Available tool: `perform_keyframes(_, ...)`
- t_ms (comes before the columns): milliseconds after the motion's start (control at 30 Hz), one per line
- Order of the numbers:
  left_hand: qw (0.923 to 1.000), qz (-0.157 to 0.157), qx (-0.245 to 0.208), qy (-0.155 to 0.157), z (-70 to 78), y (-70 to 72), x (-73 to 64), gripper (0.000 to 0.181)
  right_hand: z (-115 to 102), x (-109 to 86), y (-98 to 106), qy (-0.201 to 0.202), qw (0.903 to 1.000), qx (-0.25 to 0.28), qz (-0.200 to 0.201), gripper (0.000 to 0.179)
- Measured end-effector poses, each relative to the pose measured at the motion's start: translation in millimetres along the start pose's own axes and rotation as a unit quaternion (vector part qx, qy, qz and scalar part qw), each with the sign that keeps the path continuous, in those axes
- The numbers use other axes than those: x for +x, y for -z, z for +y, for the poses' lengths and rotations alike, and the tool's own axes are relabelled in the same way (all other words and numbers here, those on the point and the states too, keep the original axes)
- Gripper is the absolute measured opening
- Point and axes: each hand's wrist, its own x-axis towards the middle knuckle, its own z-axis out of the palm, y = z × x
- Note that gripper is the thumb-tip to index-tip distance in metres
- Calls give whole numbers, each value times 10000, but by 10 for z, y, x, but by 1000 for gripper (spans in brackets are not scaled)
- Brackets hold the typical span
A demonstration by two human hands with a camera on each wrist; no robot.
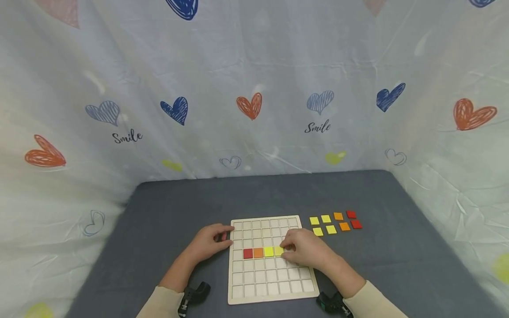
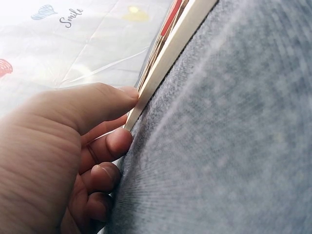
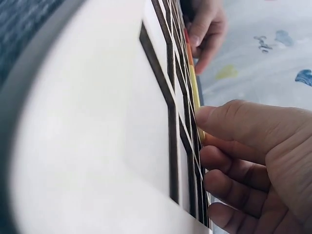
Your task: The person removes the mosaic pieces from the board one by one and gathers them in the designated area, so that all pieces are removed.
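A pale wooden grid board lies on the dark cloth. One row of it holds a red tile, an orange tile and two yellow tiles side by side. My right hand pinches the rightmost yellow tile between thumb and index finger, right at its place in the row. In the right wrist view, the thumb lies against the yellow strip. My left hand rests at the board's left edge, thumb and index fingertips touching the rim, the other fingers loosely bent beside it.
Right of the board lie loose tiles in two rows: several yellow tiles, two orange tiles and two red tiles. A grey cloth covers the table. A white curtain printed with hearts hangs around it.
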Motion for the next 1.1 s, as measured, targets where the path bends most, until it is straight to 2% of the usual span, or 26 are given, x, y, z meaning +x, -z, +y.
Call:
perform_keyframes(300, 10000, -42, -1, -31, 17, -6, -7, 38, -4, -27, 48, -69, 9999, -78, 65, 14)
perform_keyframes(500, 10000, -37, 1, -65, 15, 1, -12, 37, -22, -48, 200, -108, 9998, -80, 162, 18)
perform_keyframes(700, 10000, -8, -17, -75, 14, 5, -15, 37, 24, -98, 369, 6, 9988, -81, 479, 17)
perform_keyframes(900, 9999, -7, -15, -110, 9, 11, -9, 37, 94, -157, 531, -133, 9985, -39, 533, 20)
perform_keyframes(1100, 10000, 10, -2, -87, 13, 7, -7, 37, 187, -233, 672, 50, 9980, 38, 621, 21)
